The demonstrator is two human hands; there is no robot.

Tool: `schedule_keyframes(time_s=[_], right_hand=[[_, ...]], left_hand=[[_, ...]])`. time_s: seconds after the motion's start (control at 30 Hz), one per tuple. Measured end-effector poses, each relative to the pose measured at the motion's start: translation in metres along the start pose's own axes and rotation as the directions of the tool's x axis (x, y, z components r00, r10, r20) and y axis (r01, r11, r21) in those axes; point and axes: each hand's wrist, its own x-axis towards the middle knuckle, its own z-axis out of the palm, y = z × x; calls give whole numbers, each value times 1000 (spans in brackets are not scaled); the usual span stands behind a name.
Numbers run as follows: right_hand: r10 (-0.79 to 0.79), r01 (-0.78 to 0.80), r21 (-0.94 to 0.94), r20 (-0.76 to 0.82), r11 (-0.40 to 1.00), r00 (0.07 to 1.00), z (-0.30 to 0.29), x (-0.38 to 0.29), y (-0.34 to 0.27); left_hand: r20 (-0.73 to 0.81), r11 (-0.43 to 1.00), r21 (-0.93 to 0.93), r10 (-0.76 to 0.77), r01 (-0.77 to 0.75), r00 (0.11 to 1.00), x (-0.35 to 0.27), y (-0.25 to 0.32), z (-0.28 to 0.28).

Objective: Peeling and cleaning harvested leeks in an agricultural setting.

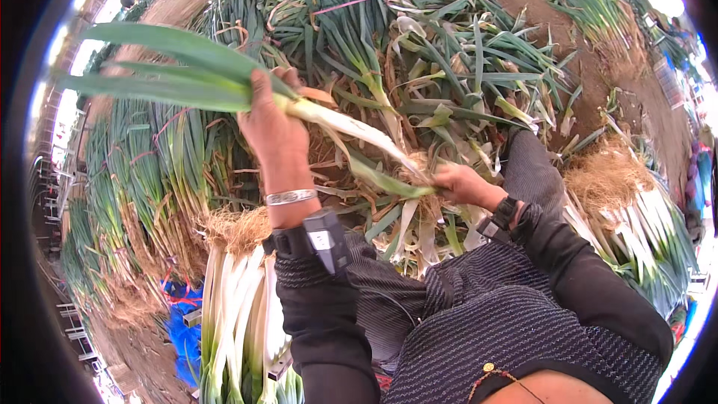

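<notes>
My left hand (pixel 280 137) grips a large Welsh onion (pixel 350 126) where its white shaft meets the broad green leaves, which point left. The shaft slants down towards my right hand (pixel 466 184). Those fingers are closed at the root end on a peeled outer leaf (pixel 384 179), which hangs beside the shaft. Whether they also hold the roots is hidden. Both wrists carry strapped black devices, and a silver bracelet (pixel 291 197) sits on the left one.
Stripped leaves (pixel 443 118) litter the ground ahead, around a tied onion bundle (pixel 356 28). More untrimmed bundles (pixel 151 163) lie left. Cleaned white onions (pixel 238 303) rest by my left arm over a metal frame (pixel 280 363); another cleaned pile (pixel 645 235) lies right.
</notes>
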Motion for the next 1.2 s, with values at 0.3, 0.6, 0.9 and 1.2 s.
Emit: schedule_keyframes(time_s=[0.3,0.6,0.9,1.2], right_hand=[[96,96,740,-212,666,972,-72,58,-55],[167,284,938,-318,201,933,-92,139,-106],[109,314,714,-478,626,871,-84,122,-92],[133,133,809,-252,573,959,-78,56,-76]], left_hand=[[223,971,2,-233,239,946,-13,-15,2],[296,952,110,-306,286,905,-32,-39,22],[259,916,26,-393,401,882,-35,-34,21],[346,936,2,-331,352,878,-14,-15,7]])
